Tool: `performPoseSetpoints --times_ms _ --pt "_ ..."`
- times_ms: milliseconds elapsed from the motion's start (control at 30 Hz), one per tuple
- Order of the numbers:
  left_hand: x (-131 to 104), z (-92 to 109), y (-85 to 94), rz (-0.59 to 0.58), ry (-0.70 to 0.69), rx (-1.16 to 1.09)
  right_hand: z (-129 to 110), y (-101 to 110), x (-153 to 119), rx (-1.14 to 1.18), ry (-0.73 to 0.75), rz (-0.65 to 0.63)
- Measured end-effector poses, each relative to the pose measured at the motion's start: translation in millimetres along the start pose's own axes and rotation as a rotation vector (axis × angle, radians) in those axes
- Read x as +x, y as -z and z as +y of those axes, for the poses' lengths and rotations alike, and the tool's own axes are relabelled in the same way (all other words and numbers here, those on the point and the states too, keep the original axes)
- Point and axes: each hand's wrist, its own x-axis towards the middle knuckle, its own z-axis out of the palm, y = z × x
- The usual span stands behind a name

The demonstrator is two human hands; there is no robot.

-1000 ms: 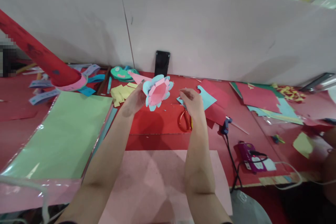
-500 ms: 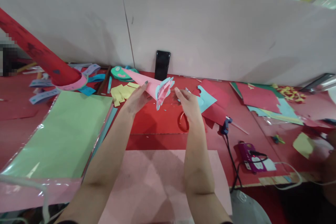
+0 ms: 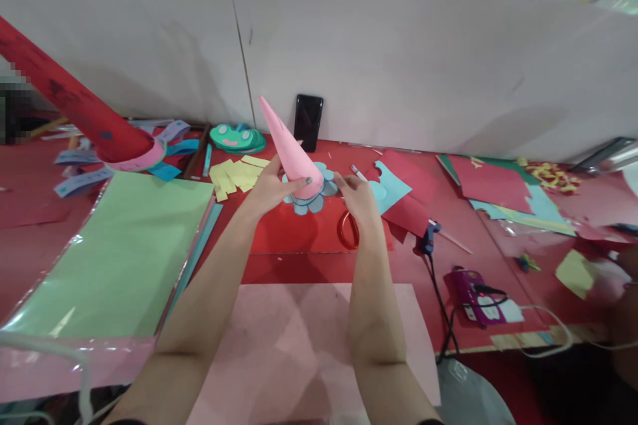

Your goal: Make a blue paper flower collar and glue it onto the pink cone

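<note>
Left hand [image 3: 272,191]: fingers curled closed round the wide end of the pink cone [image 3: 289,149], thumb across its front just above the rim. Right hand [image 3: 355,198]: fingertips pinched at the right edge of the blue petal collar [image 3: 312,200] that rings the cone's base; how firmly, cannot be told. The cone stands nearly upright, tip tilted up and left, held just above the red table [image 3: 299,239].

Judgement: the collar looks to be getting seated. Sound practice is a light, even grip on the cone (paper creases readily), pressing the petals flat all round the rim and keeping the base level.

Surroundings: orange-handled scissors [image 3: 347,229] lie just below the right hand; glue gun [image 3: 427,238] near, to the right; yellow paper strips [image 3: 234,176] to the left.
</note>
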Motion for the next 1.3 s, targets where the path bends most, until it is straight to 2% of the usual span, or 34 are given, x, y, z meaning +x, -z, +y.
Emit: performPoseSetpoints --times_ms 133,233,333,467,500,567,633,700,800,900,1033,1300 --pt "-2 3 -5.4 0.005 0.014 0.209 11 -8 8 -0.057 -0.098 -0.083" --pt "-2 1 -9.7 -0.008 0.058 0.407 20 -15 12 -0.027 -0.089 -0.151" --pt "-4 -4 -9.8 -0.111 0.077 0.534 29 -20 15 -0.052 -0.070 -0.185" --pt "-7 -17 3.9 -0.304 0.150 0.611 40 -23 20 -0.157 -0.070 -0.139" --pt "-7 -21 8.7 -0.303 0.167 0.611 41 -23 21 -0.167 -0.072 -0.130" --pt "-6 -29 17.1 -0.204 0.231 0.632 43 -22 21 -0.178 -0.075 -0.120" --pt "-3 -37 21.9 -0.101 0.372 0.622 43 -21 21 -0.186 -0.079 -0.121" --pt "1 -46 22.8 -0.049 0.487 0.610 43 -21 20 -0.188 -0.083 -0.126" --pt "7 -57 20.6 -0.037 0.540 0.591 42 -20 19 -0.183 -0.086 -0.134" --pt "8 -65 19.0 -0.076 0.584 0.538 42 -20 19 -0.171 -0.086 -0.130" --pt "8 -69 19.0 -0.072 0.587 0.490 44 -20 20 -0.155 -0.087 -0.114" --pt "9 -66 20.5 -0.008 0.469 0.339 45 -18 21 -0.069 -0.105 -0.128"
